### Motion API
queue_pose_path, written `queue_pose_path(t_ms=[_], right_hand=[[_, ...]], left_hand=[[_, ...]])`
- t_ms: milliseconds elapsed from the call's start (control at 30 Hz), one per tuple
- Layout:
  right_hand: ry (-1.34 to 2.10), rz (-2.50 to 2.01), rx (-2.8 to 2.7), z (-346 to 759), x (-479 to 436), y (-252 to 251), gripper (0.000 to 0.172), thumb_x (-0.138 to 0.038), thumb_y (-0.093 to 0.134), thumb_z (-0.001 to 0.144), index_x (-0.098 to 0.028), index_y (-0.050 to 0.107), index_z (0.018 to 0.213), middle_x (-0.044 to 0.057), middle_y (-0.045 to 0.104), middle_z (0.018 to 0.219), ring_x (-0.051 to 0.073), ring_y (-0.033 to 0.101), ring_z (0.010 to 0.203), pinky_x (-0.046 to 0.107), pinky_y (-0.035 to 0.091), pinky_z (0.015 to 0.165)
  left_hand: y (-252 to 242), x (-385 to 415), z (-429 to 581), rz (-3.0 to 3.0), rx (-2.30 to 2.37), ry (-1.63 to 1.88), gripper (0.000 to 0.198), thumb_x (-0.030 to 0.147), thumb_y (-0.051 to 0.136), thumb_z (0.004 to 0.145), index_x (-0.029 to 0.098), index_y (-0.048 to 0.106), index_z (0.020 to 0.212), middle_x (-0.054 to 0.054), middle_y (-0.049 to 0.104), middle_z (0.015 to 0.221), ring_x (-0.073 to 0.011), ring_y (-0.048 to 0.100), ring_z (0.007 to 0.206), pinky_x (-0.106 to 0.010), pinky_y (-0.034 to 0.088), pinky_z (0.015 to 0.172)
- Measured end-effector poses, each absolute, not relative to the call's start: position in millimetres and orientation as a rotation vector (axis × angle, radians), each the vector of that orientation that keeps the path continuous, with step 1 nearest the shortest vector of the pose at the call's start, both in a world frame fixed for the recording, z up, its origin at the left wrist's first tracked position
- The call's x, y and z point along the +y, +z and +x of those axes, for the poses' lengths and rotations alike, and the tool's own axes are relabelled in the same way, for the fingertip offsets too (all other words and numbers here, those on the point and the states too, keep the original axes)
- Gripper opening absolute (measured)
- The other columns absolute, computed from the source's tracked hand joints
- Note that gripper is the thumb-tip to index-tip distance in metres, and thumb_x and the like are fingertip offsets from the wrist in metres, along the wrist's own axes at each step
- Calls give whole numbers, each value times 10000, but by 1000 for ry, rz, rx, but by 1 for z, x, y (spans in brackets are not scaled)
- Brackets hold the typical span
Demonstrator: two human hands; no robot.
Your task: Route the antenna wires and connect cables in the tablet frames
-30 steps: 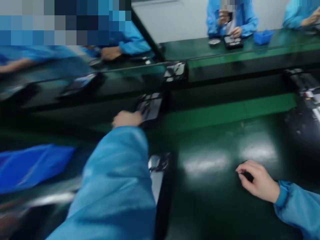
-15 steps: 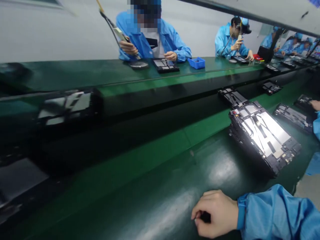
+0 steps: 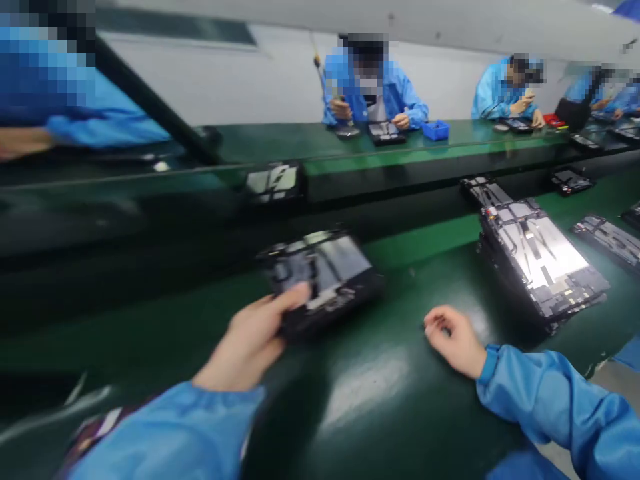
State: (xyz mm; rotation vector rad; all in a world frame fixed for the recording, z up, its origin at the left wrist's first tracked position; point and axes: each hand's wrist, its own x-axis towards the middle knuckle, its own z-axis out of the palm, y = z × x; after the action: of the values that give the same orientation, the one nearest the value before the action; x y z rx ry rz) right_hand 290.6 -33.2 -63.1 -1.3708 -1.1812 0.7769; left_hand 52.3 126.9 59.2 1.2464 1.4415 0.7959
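Observation:
My left hand (image 3: 250, 343) grips a thick black stack of opened tablets (image 3: 345, 260) by its near left edge, thumb on top and fingers underneath. Silvery battery panels and dark strips show on the stack's upper face, which is a little blurred. On the green bench to the right, my right hand (image 3: 457, 340) rests with its fingers curled loosely toward the thumb, and I see nothing in them. Beyond that hand stands a taller, leaning stack of opened tablets (image 3: 545, 257), bright with reflected light.
Another tablet stack (image 3: 275, 181) sits by the raised shelf edge. More tablets (image 3: 573, 180) lie along the line at right. Across the bench, a person in a blue jacket (image 3: 405, 90) works near a blue bin (image 3: 435, 130). A dark post (image 3: 145, 80) slants at upper left.
My left hand has come into view with the tablet stack in its grip. The camera has swung left, and my right hand appears higher in the picture, its fingers still curled.

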Motion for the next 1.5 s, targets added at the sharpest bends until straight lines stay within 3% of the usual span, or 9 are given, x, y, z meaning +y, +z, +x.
queue_pose_path(t_ms=[100, 167, 267, 367, 600, 800, 967, 1167, 1500], right_hand=[[612, -1471, -1007, 316, -30, -55, 211, -351, 640, 873, -196, 668, 1013, 68, 727, 960, 180, 697, 872, 340, 584, 849], [580, -1517, -1003, 331, -27, -51, 278, -389, 654, 873, -197, 667, 1074, 99, 736, 1075, 205, 703, 992, 386, 572, 948], [594, -1593, -1222, 343, -24, -44, 289, -381, 629, 910, -201, 689, 1127, 121, 733, 1202, 234, 680, 1150, 443, 521, 1064], [514, -1622, -1504, 343, -24, -35, 227, -354, 624, 911, -213, 711, 1067, 112, 744, 1175, 262, 670, 1172, 478, 497, 1092], [227, -1740, -2021, 315, -19, -1, 208, -270, 572, 944, -191, 717, 1071, 131, 730, 1166, 297, 639, 1123, 451, 504, 1010], [223, -2144, -2419, 280, 3, 37, 304, -53, 493, 904, -155, 676, 1124, 146, 740, 987, 281, 700, 943, 362, 511, 788], [181, -2214, -2534, 276, 10, 46, 263, -58, 512, 905, -145, 699, 1069, 155, 742, 940, 286, 729, 914, 355, 519, 757], [131, -2144, -2567, 281, 9, 46, 291, -57, 532, 884, -147, 694, 1108, 167, 739, 1052, 300, 734, 971, 344, 518, 729], [180, -2122, -2674, 279, 9, 51, 241, -81, 536, 916, -148, 728, 1045, 174, 755, 1008, 318, 746, 938, 367, 500, 749]], left_hand=[[11, 46, 70, 906, 1363, 686, 471, 410, 888, 661, 207, 635, 1002, -34, 796, 903, -253, 746, 774, -386, 626, 700], [-10, -10, 83, 905, 1292, 634, 592, 448, 884, 670, 194, 596, 1121, -88, 797, 1059, -277, 767, 889, -414, 637, 787], [-20, -69, 90, 1034, 1203, 542, 564, 478, 812, 765, 182, 586, 1189, -138, 769, 1183, -301, 753, 1043, -440, 621, 896], [-13, -86, 78, 1278, 1219, 385, 474, 512, 726, 848, 202, 614, 1188, -103, 784, 1063, -279, 763, 905, -399, 612, 789], [0, -39, 69, 1545, 1452, 456, 291, 453, 519, 959, 212, 621, 1086, 1, 719, 743, -180, 663, 554, -325, 517, 630], [-15, -5, 82, 1396, 1427, 432, 266, 248, 598, 826, 214, 543, 1084, 72, 621, 533, -168, 609, 446, -256, 461, 469], [-17, -4, 82, 1352, 1302, 532, 272, 172, 595, 745, 225, 520, 1001, 95, 579, 564, -124, 569, 439, -225, 432, 471], [-20, -6, 82, 1383, 1199, 650, 142, 234, 624, 780, 208, 548, 897, 61, 555, 659, -89, 544, 483, -228, 423, 508], [-22, 1, 80, 1294, 1039, 568, 184, 190, 667, 778, 205, 531, 901, 55, 542, 684, -78, 521, 521, -207, 440, 491]])
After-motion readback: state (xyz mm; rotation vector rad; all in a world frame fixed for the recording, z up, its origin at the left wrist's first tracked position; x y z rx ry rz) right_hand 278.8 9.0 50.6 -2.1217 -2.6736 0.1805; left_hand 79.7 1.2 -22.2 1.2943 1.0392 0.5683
